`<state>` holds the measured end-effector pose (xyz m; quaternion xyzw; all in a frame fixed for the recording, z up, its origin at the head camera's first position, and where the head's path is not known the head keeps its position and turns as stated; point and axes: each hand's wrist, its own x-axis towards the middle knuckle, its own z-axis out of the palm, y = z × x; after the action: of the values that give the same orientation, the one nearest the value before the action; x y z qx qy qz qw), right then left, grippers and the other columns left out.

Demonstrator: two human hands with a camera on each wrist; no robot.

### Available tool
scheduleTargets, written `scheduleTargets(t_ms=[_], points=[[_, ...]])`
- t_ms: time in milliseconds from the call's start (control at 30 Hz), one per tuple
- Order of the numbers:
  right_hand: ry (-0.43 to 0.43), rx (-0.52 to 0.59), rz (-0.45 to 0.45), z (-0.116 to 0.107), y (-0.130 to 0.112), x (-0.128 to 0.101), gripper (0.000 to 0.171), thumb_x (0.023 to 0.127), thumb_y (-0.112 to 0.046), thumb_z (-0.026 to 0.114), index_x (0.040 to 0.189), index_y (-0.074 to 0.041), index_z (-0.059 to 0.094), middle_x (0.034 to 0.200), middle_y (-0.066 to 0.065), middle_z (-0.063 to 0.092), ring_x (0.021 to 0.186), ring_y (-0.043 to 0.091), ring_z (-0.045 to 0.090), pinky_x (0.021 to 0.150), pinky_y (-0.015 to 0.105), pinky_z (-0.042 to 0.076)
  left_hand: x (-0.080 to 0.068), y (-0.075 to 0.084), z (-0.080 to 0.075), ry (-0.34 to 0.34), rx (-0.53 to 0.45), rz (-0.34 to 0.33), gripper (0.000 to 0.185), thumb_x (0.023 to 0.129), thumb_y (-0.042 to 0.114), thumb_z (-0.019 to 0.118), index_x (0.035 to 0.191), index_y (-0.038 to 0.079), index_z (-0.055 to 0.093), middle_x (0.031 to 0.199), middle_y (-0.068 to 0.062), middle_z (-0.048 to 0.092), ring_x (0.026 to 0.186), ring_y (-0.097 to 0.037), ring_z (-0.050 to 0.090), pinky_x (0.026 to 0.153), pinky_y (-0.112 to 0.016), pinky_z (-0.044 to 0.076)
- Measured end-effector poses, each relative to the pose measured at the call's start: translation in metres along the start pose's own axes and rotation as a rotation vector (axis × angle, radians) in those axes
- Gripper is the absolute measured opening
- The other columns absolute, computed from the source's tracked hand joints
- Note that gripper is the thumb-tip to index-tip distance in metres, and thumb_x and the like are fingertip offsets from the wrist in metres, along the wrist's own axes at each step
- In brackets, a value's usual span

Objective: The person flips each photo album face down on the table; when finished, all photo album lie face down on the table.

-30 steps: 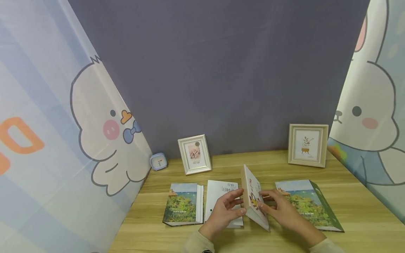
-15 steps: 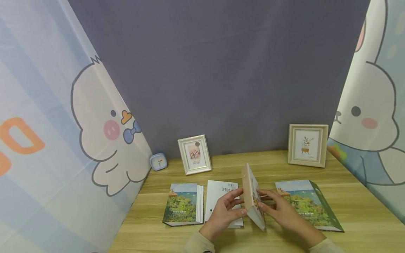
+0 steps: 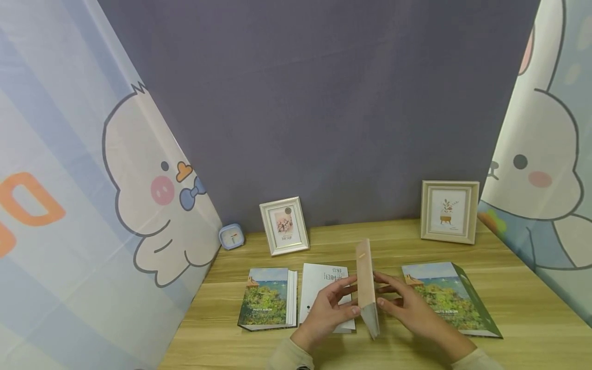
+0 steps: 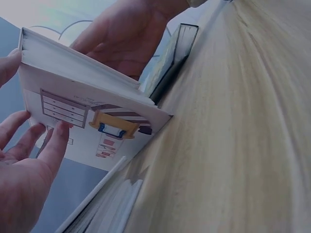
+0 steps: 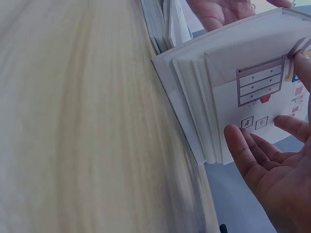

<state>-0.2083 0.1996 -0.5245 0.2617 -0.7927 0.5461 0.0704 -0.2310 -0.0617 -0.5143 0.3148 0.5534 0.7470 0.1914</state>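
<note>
A photo album [image 3: 365,277] with a beige spine and pale covers printed with furniture drawings stands upright, edge-on in the head view. Its lower edge appears to meet the table. My left hand [image 3: 326,308] holds it from the left, thumb near the spine edge and fingers on the cover. From the right, my right hand [image 3: 409,308] holds the opposite cover with its fingertips and thumb. The right wrist view shows a drawn chest of drawers on that cover [image 5: 228,109]. Behind my left hand lies a white album [image 3: 319,288], partly hidden.
A landscape-covered photo album [image 3: 265,298] lies at left; another [image 3: 448,293] lies beside my right forearm. Toward the back of the wooden table [image 3: 333,234] stand a small blue clock [image 3: 232,236], a silvery picture frame [image 3: 284,226] and a beige picture frame [image 3: 449,211].
The held album has turned about its upright axis, so its right cover has swung out of sight and the spine now faces the head camera. My hands stay nearly in place.
</note>
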Motion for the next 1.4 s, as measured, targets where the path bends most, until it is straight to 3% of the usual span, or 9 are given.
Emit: scheduleTargets(t_ms=[100,300,367,567,733,1000,1067,1233,1400], points=[[0.004,0.004,-0.010,-0.001,-0.003,-0.001,0.065,0.105,-0.012,0.066,0.163,-0.012,0.038,0.153,0.024,0.046,0.121,0.045,0.060,0.084,0.033,0.061,0.000,-0.001,0.001,-0.015,-0.006,0.010,0.060,0.102,0.012,0.071,0.157,0.008,0.047,0.161,-0.017,0.042,0.148,-0.041,0.040,0.114,-0.044,0.045],[-0.004,0.095,0.011,-0.006,-0.008,-0.002,0.065,0.106,-0.005,0.062,0.164,-0.009,0.034,0.154,0.026,0.041,0.122,0.014,0.059,0.085,0.037,0.062,0.001,-0.004,0.003,-0.055,0.015,0.021,0.063,0.102,0.017,0.072,0.158,0.009,0.045,0.164,-0.012,0.040,0.148,-0.037,0.041,0.114,-0.044,0.045],[-0.011,0.128,0.020,-0.008,-0.009,-0.002,0.064,0.106,-0.003,0.060,0.164,-0.008,0.032,0.154,0.028,0.039,0.122,0.009,0.058,0.085,0.038,0.062,0.002,-0.005,0.004,-0.061,0.032,0.021,0.063,0.102,0.017,0.071,0.158,0.009,0.045,0.163,-0.011,0.041,0.147,-0.036,0.043,0.113,-0.043,0.046],[-0.030,0.173,-0.017,-0.015,-0.010,-0.002,0.062,0.107,0.000,0.055,0.164,-0.003,0.029,0.155,0.035,0.034,0.121,0.013,0.061,0.084,0.039,0.063,0.004,-0.007,0.006,-0.059,0.036,-0.005,0.061,0.101,0.008,0.071,0.157,0.010,0.047,0.163,-0.010,0.042,0.145,-0.036,0.046,0.114,-0.047,0.045],[-0.054,0.194,-0.026,-0.021,-0.011,-0.001,0.061,0.108,0.002,0.050,0.165,-0.002,0.027,0.156,0.039,0.031,0.121,0.013,0.061,0.082,0.040,0.063,0.007,-0.008,0.008,-0.052,0.100,-0.011,0.061,0.101,0.008,0.071,0.158,0.012,0.047,0.163,-0.006,0.041,0.141,-0.036,0.050,0.107,-0.041,0.051],[-0.107,0.253,-0.028,-0.035,-0.021,-0.005,0.063,0.109,0.006,0.043,0.166,0.000,0.017,0.157,0.043,0.024,0.127,0.010,0.059,0.091,0.036,0.060,0.016,-0.007,0.011,-0.069,0.174,0.006,0.061,0.102,0.009,0.070,0.159,0.014,0.047,0.162,-0.005,0.044,0.140,-0.032,0.051,0.110,-0.053,0.047],[-0.113,0.268,-0.042,-0.037,-0.021,-0.006,0.063,0.109,0.007,0.043,0.166,0.001,0.015,0.157,0.037,0.029,0.127,0.012,0.060,0.092,0.037,0.060,0.017,-0.005,0.012,-0.068,0.196,-0.007,0.062,0.102,0.007,0.069,0.158,0.016,0.047,0.161,-0.005,0.045,0.139,-0.031,0.052,0.110,-0.052,0.048],[-0.115,0.275,-0.069,-0.042,-0.020,-0.009,0.065,0.108,0.008,0.043,0.166,0.003,0.014,0.154,0.002,0.045,0.119,0.016,0.064,0.081,0.041,0.063,0.019,-0.004,0.013,-0.077,0.224,-0.024,0.063,0.100,0.009,0.073,0.157,0.017,0.048,0.161,-0.004,0.045,0.140,-0.029,0.052,0.110,-0.050,0.049],[-0.137,0.319,-0.075,-0.047,-0.018,-0.012,0.064,0.108,0.009,0.039,0.164,0.006,0.011,0.152,-0.007,0.048,0.120,0.018,0.064,0.079,0.045,0.063,0.021,-0.006,0.014,-0.091,0.222,-0.036,0.064,0.099,0.009,0.074,0.157,0.016,0.048,0.162,0.000,0.043,0.141,-0.027,0.050,0.110,-0.048,0.049]])
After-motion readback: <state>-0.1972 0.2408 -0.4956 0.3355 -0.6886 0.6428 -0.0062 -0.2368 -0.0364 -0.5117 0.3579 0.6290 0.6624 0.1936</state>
